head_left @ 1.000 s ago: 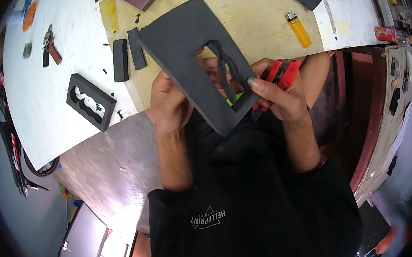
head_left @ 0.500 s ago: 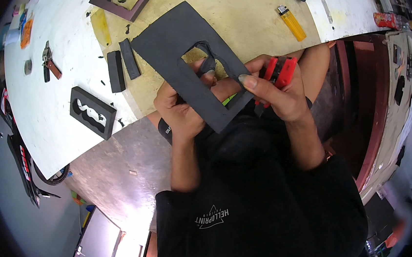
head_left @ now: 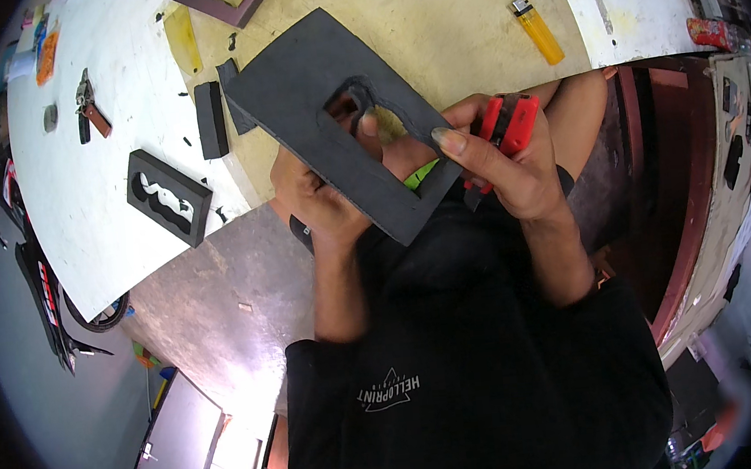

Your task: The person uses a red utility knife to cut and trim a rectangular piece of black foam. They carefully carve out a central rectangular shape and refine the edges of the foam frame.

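Near: left hand (head_left: 321, 202) grasped the dark foam slab (head_left: 291, 85) by its left edge, a digit showing in the cut-out, probably bracing it. Right hand (head_left: 518, 177) pinched the opposite edge, red tool (head_left: 519, 125) palmed, likely freeing the thumb. Slab was aloft above the lap, by the table (head_left: 72, 239). Versus half a second earlier, slab's corner overlapped more of the thin strip (head_left: 242, 117). Farther: yellow lighter (head_left: 540, 34).

Below my left hand (head_left: 315, 202), my black shirt (head_left: 488, 403) carries a white triangular print (head_left: 392, 391). Its short sleeves (head_left: 617, 325) leave my forearms (head_left: 337, 287) bare.
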`<state>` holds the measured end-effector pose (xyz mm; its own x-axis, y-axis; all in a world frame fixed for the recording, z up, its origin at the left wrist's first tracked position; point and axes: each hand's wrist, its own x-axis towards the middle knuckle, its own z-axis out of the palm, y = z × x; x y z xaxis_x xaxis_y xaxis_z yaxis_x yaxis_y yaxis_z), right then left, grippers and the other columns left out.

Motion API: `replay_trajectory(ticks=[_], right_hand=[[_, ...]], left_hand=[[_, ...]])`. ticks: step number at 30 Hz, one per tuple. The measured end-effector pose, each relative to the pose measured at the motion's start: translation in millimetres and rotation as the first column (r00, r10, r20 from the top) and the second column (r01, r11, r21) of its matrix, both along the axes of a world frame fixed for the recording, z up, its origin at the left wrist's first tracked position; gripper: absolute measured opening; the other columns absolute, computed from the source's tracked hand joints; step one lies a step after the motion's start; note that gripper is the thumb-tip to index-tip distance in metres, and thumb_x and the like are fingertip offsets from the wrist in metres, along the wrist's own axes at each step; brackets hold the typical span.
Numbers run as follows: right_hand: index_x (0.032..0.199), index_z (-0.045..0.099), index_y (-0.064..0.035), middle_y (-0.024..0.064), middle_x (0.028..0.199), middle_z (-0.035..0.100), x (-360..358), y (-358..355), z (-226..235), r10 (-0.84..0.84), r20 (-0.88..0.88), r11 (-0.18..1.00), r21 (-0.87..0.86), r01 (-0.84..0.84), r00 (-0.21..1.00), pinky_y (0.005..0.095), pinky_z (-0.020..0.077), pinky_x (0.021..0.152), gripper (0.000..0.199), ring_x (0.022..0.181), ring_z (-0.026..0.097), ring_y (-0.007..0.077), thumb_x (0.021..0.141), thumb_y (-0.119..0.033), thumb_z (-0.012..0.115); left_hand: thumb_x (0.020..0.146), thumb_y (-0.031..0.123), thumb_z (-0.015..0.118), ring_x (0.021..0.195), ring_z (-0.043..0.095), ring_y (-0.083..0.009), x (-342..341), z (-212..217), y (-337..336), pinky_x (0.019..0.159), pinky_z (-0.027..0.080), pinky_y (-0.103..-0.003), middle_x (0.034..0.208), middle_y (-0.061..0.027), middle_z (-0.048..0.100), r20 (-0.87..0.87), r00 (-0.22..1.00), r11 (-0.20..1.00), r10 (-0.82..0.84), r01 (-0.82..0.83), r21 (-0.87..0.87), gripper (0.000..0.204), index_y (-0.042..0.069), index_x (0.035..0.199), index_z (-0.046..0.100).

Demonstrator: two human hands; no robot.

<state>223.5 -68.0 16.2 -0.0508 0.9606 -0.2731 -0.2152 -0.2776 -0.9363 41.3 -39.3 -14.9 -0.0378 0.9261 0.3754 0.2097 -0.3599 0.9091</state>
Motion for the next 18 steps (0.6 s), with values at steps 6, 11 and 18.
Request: replay_trajectory(ticks=[6,11,18], right_hand=[[0.087,0.069,0.0046,-0.0018,0.067,0.062,-2.9,0.2,0.9,-0.007,-0.004,0.999,-0.037,0.007,1.0,0.0211,0.0384,0.054,0.014,0.061,0.051,0.0029,0.09,-0.009,0.072],[0.086,0.069,0.0045,-0.0022,0.065,0.06,-3.7,-1.0,-2.4,-0.007,-0.018,0.999,-0.037,0.007,1.0,0.0215,0.0377,0.053,0.014,0.059,0.05,0.0027,0.09,-0.008,0.072],[0.087,0.07,0.0047,-0.0026,0.064,0.06,0.4,-1.7,-4.3,-0.018,-0.018,0.999,-0.043,0.017,1.0,0.0217,0.0369,0.051,0.014,0.057,0.05,0.0029,0.089,-0.008,0.073]], left_hand=[[0.078,-0.001,0.079,0.071,0.068,-0.0171,-7.2,-7.9,1.3,0.063,0.052,-0.028,0.084,-0.011,0.071,-0.213,0.969,0.99,0.121,-0.102,0.097,0.018,-0.003,0.09,0.066],[0.074,0.001,0.08,0.064,0.064,-0.019,-15.2,-13.7,3.7,0.058,0.048,-0.029,0.077,-0.0102,0.066,-0.213,0.973,0.987,0.084,-0.052,0.152,0.021,-0.001,0.087,0.065],[0.066,0.003,0.081,0.063,0.062,-0.022,-25.3,-17.3,6.6,0.058,0.046,-0.031,0.074,-0.0096,0.063,-0.274,0.961,0.988,0.036,0.007,0.154,0.022,0.002,0.081,0.066]])
